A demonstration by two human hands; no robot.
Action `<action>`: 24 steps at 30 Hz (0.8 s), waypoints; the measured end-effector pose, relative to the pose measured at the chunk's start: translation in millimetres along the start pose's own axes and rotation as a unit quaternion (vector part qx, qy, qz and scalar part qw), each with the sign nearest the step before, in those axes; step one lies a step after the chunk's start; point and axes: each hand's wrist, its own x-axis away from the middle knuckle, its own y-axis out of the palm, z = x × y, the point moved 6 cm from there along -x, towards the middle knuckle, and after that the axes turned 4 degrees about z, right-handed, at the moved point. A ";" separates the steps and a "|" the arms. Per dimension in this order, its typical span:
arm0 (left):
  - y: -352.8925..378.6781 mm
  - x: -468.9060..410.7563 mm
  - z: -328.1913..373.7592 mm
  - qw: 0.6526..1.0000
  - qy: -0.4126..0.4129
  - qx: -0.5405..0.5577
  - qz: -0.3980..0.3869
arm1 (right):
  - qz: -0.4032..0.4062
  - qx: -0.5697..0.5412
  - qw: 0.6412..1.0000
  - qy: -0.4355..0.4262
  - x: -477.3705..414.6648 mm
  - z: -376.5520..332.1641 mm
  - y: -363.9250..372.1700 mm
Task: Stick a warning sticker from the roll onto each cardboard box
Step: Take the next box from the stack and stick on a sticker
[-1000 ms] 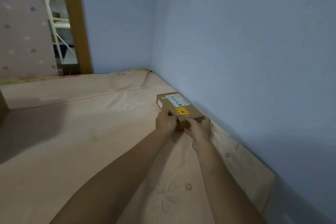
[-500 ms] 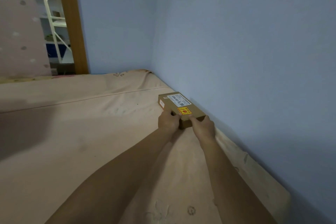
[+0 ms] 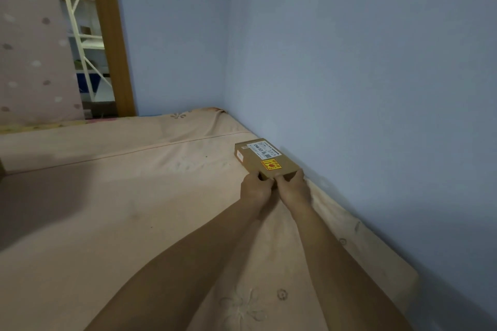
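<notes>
The left hand (image 3: 255,188) and right hand (image 3: 294,187) sit side by side at the near end of the cardboard box (image 3: 255,162), fingers curled around its near corners and holding it. The box lies flat on the pink bedsheet (image 3: 139,196), close beside the blue wall (image 3: 363,88). A yellow-and-red warning sticker (image 3: 271,164) sits on its top face near the hands, with a white shipping label (image 3: 263,149) beyond it. A wooden door frame (image 3: 110,35) and a white shelf rack (image 3: 80,21) stand at far left.
</notes>
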 end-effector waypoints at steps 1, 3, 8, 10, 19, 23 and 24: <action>1.2 4.0 1.7 1.000 0.002 -0.005 -0.007 | -0.005 0.004 1.000 -0.003 4.4 -2.6 -2.1; 2.7 12.0 3.9 1.000 -0.001 -0.009 -0.017 | -0.023 0.012 1.000 -0.006 13.2 -6.1 -3.5; -9.6 33.8 4.6 0.999 -0.019 -0.020 -0.026 | -0.072 0.014 0.997 -0.024 41.8 -14.4 -7.7; -21.9 40.9 5.2 0.999 -0.019 -0.040 -0.023 | -0.085 0.011 0.996 -0.028 55.9 -19.0 -11.2; -147.3 95.6 25.6 0.983 0.032 -0.179 0.009 | -0.140 0.047 0.983 -0.105 134.8 -86.9 -20.9; -233.6 127.8 40.3 0.966 0.056 -0.248 0.043 | -0.157 0.084 0.971 -0.162 181.0 -134.6 -17.3; -254.9 137.3 45.1 0.961 0.062 -0.262 0.057 | -0.164 0.089 0.966 -0.178 194.6 -147.9 -13.9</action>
